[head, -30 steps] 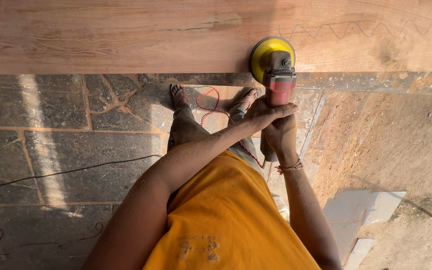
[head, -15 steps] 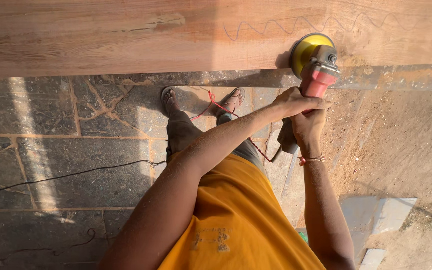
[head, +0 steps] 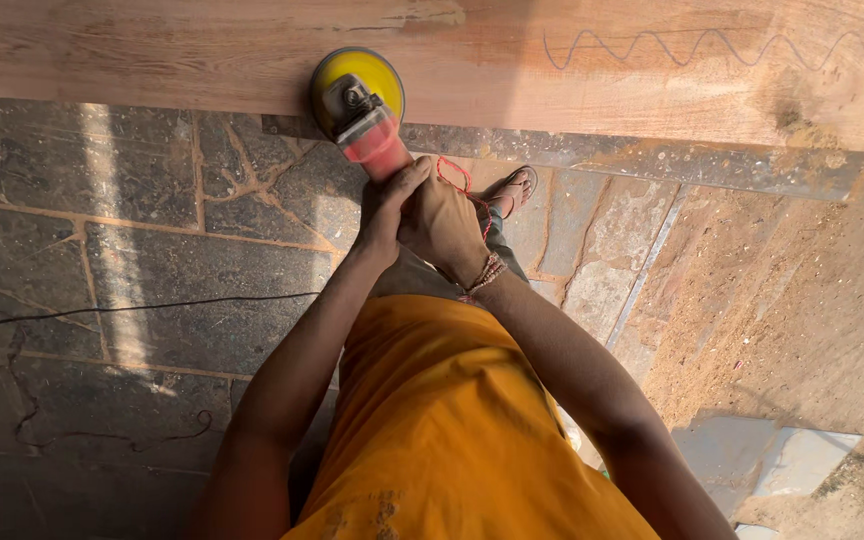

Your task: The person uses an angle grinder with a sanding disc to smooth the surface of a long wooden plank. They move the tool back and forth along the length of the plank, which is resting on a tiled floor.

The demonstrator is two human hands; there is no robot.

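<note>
Far left: stone-slab floor in grey flagstones with pale joints, a band of sunlight across it, a thin black cable snaking over the slabs toward the middle.

Along the top edge: long wooden plank, reddish grain, running the full width.

Left of centre: angle grinder with yellow sanding disc pressed flat against the plank's lower edge, grey gear head, red body slanting down toward the hands.

Just below the grinder: left hand, fingers curled tight around the red body, thumb wrapped on top. Touching it on the right: right hand, closed over the tool's rear and overlapping the left, both clamped together on the 1 tool. Beaded bracelet on the right wrist, red cord looping just above the knuckles.

Lower centre: orange garment filling the foreground between the 2 forearms.

Right of the hands: 1 sandalled foot on the slabs, beside the plank's shadow.

Upper right: pencilled wavy line drawn on the plank, a dark knot beneath it.

Far right: sawdust-covered ground, and 2 pale flat slab pieces near the bottom corner.
</note>
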